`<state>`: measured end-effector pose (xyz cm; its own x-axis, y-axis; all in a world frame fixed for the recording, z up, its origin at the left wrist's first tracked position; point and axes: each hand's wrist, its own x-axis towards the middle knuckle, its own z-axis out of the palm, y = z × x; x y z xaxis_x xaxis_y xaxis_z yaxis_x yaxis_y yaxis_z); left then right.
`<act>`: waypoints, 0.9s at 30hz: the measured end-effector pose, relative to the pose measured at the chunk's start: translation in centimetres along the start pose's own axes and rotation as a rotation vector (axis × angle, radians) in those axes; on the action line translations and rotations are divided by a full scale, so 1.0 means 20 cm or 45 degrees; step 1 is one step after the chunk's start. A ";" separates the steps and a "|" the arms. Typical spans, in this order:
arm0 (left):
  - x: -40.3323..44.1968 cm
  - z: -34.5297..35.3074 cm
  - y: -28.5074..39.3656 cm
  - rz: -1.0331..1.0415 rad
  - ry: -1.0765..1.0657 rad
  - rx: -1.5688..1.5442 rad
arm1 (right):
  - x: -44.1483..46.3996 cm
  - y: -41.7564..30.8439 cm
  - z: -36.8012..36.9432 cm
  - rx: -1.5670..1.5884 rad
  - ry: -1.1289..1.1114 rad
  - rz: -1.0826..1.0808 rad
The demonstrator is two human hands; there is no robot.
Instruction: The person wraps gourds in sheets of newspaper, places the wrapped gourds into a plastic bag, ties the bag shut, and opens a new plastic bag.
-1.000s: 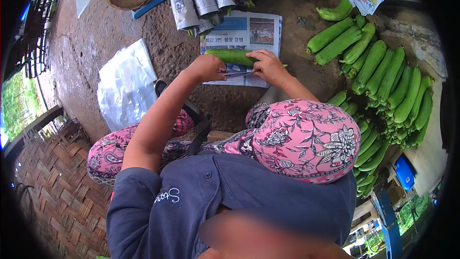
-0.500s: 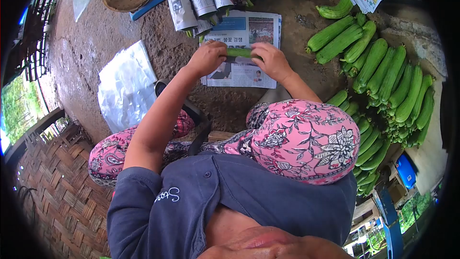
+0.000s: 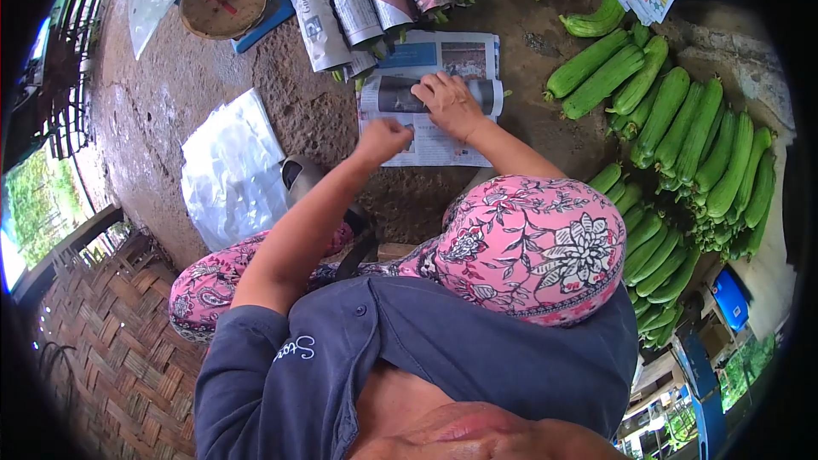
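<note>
Open ground (image 3: 311,115) between the plastic bags (image 3: 234,170) and the newspaper sheet (image 3: 434,150) forms a channel at left; a second strip separates the sheet from the green luffa gourds (image 3: 677,132). Paper-wrapped bundles (image 3: 349,8) and the dial scale (image 3: 223,2) obstruct the far side, the right knee (image 3: 537,247) the near right; the right hand (image 3: 449,106) and left hand (image 3: 385,140) occupy the middle.

Daylight, soft & diffuse, fairly bright o'all; greenery (image 3: 43,213) at L edge nr blown out. Plastic sheets (image 3: 234,170) glare white; ground (image 3: 153,123) has pale sheen on L. Shadows soft, woven panel (image 3: 111,332) dimmer. Heavy fisheye: edges bent, corners blk. Newspaper (image 3: 396,102) lit OK, small print too soft to read.
</note>
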<state>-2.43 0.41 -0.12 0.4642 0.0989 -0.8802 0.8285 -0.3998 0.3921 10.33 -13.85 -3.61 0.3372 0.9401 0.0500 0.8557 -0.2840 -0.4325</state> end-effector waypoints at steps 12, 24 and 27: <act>0.08 0.18 0.06 0.357 -0.170 -2.063 | -0.22 -0.12 -0.01 1.569 0.009 0.729; 0.06 -0.11 0.51 0.701 0.455 -1.774 | -0.07 -0.05 -0.42 1.054 0.289 0.501; 0.01 -0.21 0.61 0.706 0.427 -1.449 | -0.02 -0.01 -0.45 0.692 0.345 0.500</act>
<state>9.20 -0.58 5.57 0.7450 0.4573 -0.4856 0.2257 0.5123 0.8286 13.57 -15.89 4.63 0.7257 0.6879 -0.0100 0.3591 -0.3911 -0.8474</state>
